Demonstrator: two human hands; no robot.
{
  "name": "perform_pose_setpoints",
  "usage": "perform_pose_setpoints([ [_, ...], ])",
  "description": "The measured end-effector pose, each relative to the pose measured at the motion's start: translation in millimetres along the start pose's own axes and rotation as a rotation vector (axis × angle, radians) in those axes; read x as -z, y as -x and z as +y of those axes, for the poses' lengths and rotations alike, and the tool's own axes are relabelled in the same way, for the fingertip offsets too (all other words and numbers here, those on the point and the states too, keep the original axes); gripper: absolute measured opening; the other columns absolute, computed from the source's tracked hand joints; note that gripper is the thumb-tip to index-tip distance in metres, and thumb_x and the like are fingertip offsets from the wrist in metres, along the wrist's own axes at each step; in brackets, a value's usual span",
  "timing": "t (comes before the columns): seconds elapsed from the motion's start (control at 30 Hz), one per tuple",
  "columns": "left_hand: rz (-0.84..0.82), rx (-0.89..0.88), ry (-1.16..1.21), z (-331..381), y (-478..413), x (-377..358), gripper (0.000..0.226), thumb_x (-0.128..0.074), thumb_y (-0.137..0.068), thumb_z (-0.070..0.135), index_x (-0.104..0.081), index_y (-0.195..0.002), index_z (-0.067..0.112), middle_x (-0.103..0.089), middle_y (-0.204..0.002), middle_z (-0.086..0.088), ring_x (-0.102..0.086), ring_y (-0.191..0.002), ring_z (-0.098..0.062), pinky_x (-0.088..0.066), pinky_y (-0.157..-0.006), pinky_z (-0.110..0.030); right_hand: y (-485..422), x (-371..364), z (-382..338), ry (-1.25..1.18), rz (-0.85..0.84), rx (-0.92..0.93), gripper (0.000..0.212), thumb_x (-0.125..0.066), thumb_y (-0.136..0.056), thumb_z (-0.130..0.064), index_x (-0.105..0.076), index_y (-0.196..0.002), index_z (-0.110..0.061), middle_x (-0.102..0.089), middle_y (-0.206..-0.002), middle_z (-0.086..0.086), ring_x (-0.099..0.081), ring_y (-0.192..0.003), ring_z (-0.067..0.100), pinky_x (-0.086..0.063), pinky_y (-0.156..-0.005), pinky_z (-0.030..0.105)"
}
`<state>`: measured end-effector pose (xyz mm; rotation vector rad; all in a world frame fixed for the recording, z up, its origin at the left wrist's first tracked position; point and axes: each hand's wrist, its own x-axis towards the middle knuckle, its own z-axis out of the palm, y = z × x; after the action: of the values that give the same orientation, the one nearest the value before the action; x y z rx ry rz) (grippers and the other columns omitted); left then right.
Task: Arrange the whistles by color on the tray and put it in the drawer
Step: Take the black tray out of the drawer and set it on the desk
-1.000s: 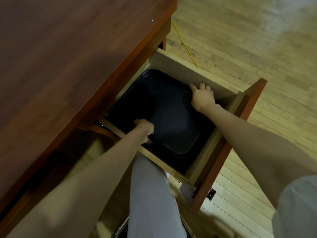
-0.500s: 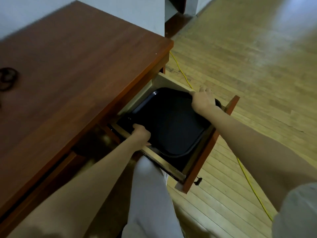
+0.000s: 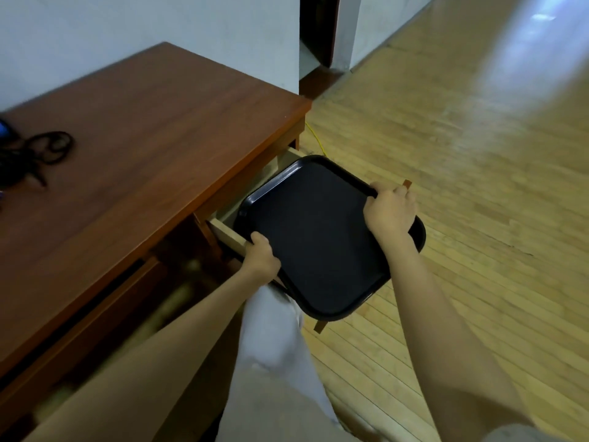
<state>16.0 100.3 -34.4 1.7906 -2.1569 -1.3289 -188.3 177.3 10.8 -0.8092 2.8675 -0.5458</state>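
Note:
A black rectangular tray [image 3: 315, 234] with nothing on it hangs above the open drawer [image 3: 228, 232] at the desk's right end, tilted a little. My left hand [image 3: 259, 260] grips its near-left edge. My right hand [image 3: 389, 212] grips its far-right edge. The tray hides most of the drawer's inside. At the desk's far left lies a dark tangle of cords [image 3: 35, 151] with something blue [image 3: 3, 129] beside it; no whistle can be made out clearly.
The reddish-brown desk top [image 3: 143, 148] spreads to the left, against a pale wall. A yellow cable [image 3: 315, 138] runs over the wooden floor [image 3: 478, 186] past the desk's corner. My light trouser leg [image 3: 274, 362] is below the tray. A doorway [image 3: 318, 36] opens behind.
Both hands have lifted the tray up out of the drawer, where it lay flat a second ago. The view has swung upward, so more desk, wall and floor show.

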Motion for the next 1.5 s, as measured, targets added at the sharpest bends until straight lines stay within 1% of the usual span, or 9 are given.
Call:
perform_pose_setpoints([
  [0.07, -0.010, -0.059, 0.019, -1.4, 6.5, 2.5, 0.047, -0.052, -0.088, -0.006, -0.030, -0.126, 0.008, -0.041, -0.130, -0.017, -0.051, -0.109, -0.026, -0.051, -0.088, -0.030, 5.9, 3.0, 6.1, -0.038, 0.053, 0.003, 0.039, -0.040, -0.095, -0.019, -0.052, -0.132, -0.026, -0.049, -0.132, 0.020, -0.038, -0.124, 0.037, -0.028, -0.106, 0.041],
  [0.27, 0.115, -0.202, -0.015, 7.7, 36.6, 24.8, 0.036, -0.051, -0.089, -0.004, -0.033, -0.116, 0.012, -0.034, -0.132, -0.015, -0.050, -0.110, -0.026, -0.048, -0.096, -0.034, 25.9, 13.2, 7.5, -0.138, 0.203, -0.006, 0.038, -0.044, -0.094, -0.022, -0.053, -0.130, -0.027, -0.048, -0.136, 0.020, -0.035, -0.131, 0.038, -0.030, -0.109, 0.047],
  [0.53, 0.283, -0.187, 0.036, -16.6, 68.1, 82.2, 0.032, -0.049, -0.092, 0.004, -0.037, -0.119, 0.016, -0.036, -0.128, -0.010, -0.058, -0.091, -0.025, -0.050, -0.074, -0.031, 53.4, 10.8, -41.1, -0.264, 0.203, 0.086, 0.039, -0.045, -0.094, -0.023, -0.054, -0.132, -0.022, -0.054, -0.122, 0.016, -0.041, -0.120, 0.035, -0.032, -0.103, 0.044],
  [0.63, 0.376, -0.144, 0.073, -38.4, 76.2, 108.5, 0.031, -0.053, -0.091, 0.006, -0.040, -0.117, 0.016, -0.039, -0.123, -0.008, -0.057, -0.083, -0.021, -0.049, -0.071, -0.030, 63.5, 1.7, -71.8, -0.286, 0.139, 0.153, 0.039, -0.045, -0.094, -0.024, -0.053, -0.132, -0.022, -0.053, -0.124, 0.015, -0.041, -0.121, 0.034, -0.032, -0.103, 0.044],
  [0.9, 0.637, 0.071, 0.255, -116.7, 110.1, 173.0, 0.022, -0.057, -0.090, 0.012, -0.042, -0.105, 0.019, -0.045, -0.119, -0.006, -0.060, -0.090, -0.025, -0.055, -0.081, -0.042, 105.7, -31.0, -177.2, -0.233, -0.043, 0.440, 0.037, -0.041, -0.097, -0.026, -0.050, -0.133, -0.026, -0.052, -0.128, 0.012, -0.041, -0.121, 0.033, -0.033, -0.103, 0.043],
  [1.07, 0.762, 0.193, 0.248, -172.4, 135.8, 203.5, 0.023, -0.053, -0.093, 0.017, -0.047, -0.114, 0.012, -0.044, -0.123, -0.007, -0.053, -0.079, -0.015, -0.043, -0.069, -0.030, 144.2, -59.7, -251.3, -0.220, -0.181, 0.653, 0.035, -0.040, -0.098, -0.025, -0.052, -0.131, -0.026, -0.052, -0.129, 0.011, -0.042, -0.120, 0.032, -0.034, -0.102, 0.041],
  [1.3, 0.828, 0.352, 0.283, -235.0, 166.1, 223.2, 0.014, -0.049, -0.095, 0.021, -0.052, -0.105, 0.012, -0.044, -0.123, -0.010, -0.049, -0.081, -0.017, -0.037, -0.076, -0.029, 198.2, -92.7, -341.6, -0.111, -0.311, 0.921, 0.035, -0.039, -0.098, -0.028, -0.052, -0.130, -0.024, -0.051, -0.129, 0.012, -0.042, -0.120, 0.033, -0.035, -0.101, 0.041],
  [1.43, 0.889, 0.375, 0.272, -261.7, 175.3, 231.1, 0.015, -0.049, -0.095, 0.023, -0.053, -0.103, 0.010, -0.048, -0.118, -0.012, -0.041, -0.074, -0.009, -0.035, -0.074, -0.028, 224.3, -109.7, -375.3, -0.051, -0.378, 1.024, 0.036, -0.041, -0.098, -0.027, -0.047, -0.133, -0.023, -0.049, -0.129, 0.013, -0.040, -0.120, 0.034, -0.035, -0.101, 0.042],
  [1.5, 0.898, 0.382, 0.243, -272.4, 178.7, 235.0, 0.019, -0.048, -0.096, 0.028, -0.054, -0.104, 0.011, -0.048, -0.116, -0.010, -0.046, -0.073, -0.011, -0.037, -0.073, -0.028, 233.5, -116.2, -389.8, -0.012, -0.414, 1.070, 0.038, -0.042, -0.098, -0.026, -0.045, -0.136, -0.022, -0.046, -0.131, 0.014, -0.039, -0.122, 0.035, -0.035, -0.101, 0.042],
])
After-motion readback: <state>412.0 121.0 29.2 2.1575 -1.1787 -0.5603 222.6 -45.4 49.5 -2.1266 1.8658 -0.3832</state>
